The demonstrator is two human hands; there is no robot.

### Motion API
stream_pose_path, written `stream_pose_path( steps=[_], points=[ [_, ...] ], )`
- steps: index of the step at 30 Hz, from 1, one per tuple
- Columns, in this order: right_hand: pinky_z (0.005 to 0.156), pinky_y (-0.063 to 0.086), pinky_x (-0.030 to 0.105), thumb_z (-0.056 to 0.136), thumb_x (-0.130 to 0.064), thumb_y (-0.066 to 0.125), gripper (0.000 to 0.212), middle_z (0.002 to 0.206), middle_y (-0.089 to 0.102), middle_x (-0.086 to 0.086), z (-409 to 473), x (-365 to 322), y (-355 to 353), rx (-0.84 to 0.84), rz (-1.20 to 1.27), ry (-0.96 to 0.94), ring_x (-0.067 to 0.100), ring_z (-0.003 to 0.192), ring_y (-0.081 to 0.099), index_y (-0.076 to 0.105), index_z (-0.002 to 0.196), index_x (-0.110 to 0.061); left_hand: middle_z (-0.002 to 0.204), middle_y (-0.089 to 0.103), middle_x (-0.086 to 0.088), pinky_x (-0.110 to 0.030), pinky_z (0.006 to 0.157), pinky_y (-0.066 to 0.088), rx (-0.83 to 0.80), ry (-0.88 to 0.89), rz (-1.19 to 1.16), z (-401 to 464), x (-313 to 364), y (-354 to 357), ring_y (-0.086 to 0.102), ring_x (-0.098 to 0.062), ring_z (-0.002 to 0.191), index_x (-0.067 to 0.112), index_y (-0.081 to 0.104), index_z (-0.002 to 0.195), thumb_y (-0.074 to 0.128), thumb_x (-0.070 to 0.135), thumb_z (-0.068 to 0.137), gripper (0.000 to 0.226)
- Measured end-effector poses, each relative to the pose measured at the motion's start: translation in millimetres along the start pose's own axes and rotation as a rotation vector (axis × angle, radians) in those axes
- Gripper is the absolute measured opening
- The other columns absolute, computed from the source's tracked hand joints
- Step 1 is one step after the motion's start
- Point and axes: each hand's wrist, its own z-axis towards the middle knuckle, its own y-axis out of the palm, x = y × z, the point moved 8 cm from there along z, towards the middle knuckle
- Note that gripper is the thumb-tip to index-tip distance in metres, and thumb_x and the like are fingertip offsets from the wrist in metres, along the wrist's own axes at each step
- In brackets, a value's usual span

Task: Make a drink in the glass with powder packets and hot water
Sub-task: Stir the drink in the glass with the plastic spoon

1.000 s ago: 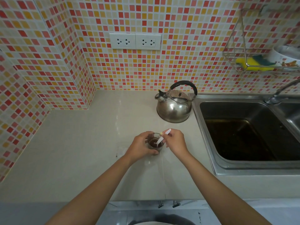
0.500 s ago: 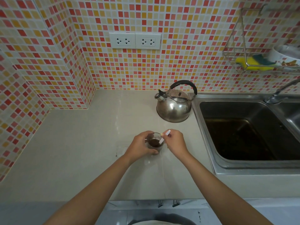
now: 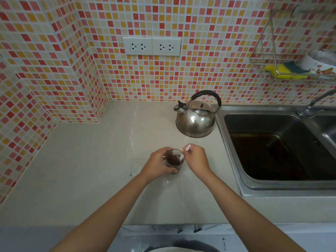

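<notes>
From the head camera, the left hand (image 3: pixel 157 163) was curled round the glass (image 3: pixel 175 161), gripping its left side, with the glass standing upright on the counter (image 3: pixel 87 170) between the two hands. The glass held a dark brown drink. The right hand (image 3: pixel 196 158), just to the right of the glass, pinched a thin white stick (image 3: pixel 184 152) between thumb and fingertips; the stick was tilted, its lower end dipped into the drink and its upper end pointing up and away past the hand. Whether it was a stirrer or a rolled packet could not be told. Beyond the right hand, well apart from it, a steel kettle (image 3: pixel 195 118) with a black handle stood on the counter, its spout turned left. To the right of the right hand lay a steel sink (image 3: pixel 272 148) with a tap (image 3: pixel 312 104) at its far edge. Above the sink a wire rack (image 3: pixel 272 51) on the tiled wall (image 3: pixel 200 70) carried a yellow sponge (image 3: pixel 280 70) and a bowl (image 3: pixel 320 60). Two sockets (image 3: pixel 151 46) sat on the wall far beyond the left hand.
</notes>
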Motion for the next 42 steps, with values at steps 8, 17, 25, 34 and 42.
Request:
stream_pose_path(
  steps=[8,17,25,34,42],
  points=[
    [0.062,0.047,0.028,0.089,-0.017,0.060,0.021,0.062,0.062,0.002,0.2,0.7,1.3,-0.030,-0.002,-0.002,0.015,0.056,0.056,0.067,0.069,-0.012,0.126,0.063,0.001,-0.032,0.104,0.048,-0.003,0.000,0.017,0.3,1.1,0.3,0.059,-0.016,0.115,0.022,0.056,0.128,0.093,0.023,0.052,0.085],
    [0.063,0.048,0.033,0.088,-0.015,0.061,0.017,0.065,0.065,0.008,0.3,-0.8,4.4,-0.074,0.042,-0.020,0.020,0.059,0.057,0.068,0.075,-0.007,0.122,0.064,0.002,-0.023,0.100,0.048,-0.002,0.016,0.029,0.0,1.8,0.8,0.061,-0.013,0.112,0.021,0.057,0.126,0.093,0.022,0.051,0.082],
    [0.058,0.043,0.023,0.089,-0.013,0.059,0.019,0.063,0.062,0.006,1.5,6.5,2.9,-0.048,0.069,0.053,0.016,0.055,0.054,0.067,0.074,-0.007,0.128,0.062,-0.002,-0.031,0.105,0.047,-0.008,0.001,0.033,0.4,2.3,0.6,0.060,-0.016,0.116,0.019,0.055,0.130,0.093,0.020,0.052,0.087],
    [0.050,0.041,0.018,0.086,-0.014,0.062,0.014,0.058,0.060,-0.007,-0.7,-19.3,-22.0,0.008,0.176,-0.035,0.003,0.054,0.058,0.069,0.075,-0.011,0.123,0.064,-0.002,-0.035,0.102,0.049,-0.009,0.002,0.011,-0.2,0.6,0.1,0.061,-0.016,0.113,0.017,0.055,0.130,0.093,0.017,0.051,0.087],
    [0.063,0.048,0.031,0.091,-0.015,0.054,0.026,0.061,0.064,0.001,-5.5,-10.4,3.0,-0.105,-0.063,-0.061,0.018,0.057,0.058,0.067,0.069,-0.011,0.126,0.063,0.001,-0.026,0.102,0.048,-0.015,0.004,0.047,0.1,2.1,0.9,0.061,-0.015,0.114,0.020,0.055,0.129,0.093,0.023,0.052,0.086]
  ],
)
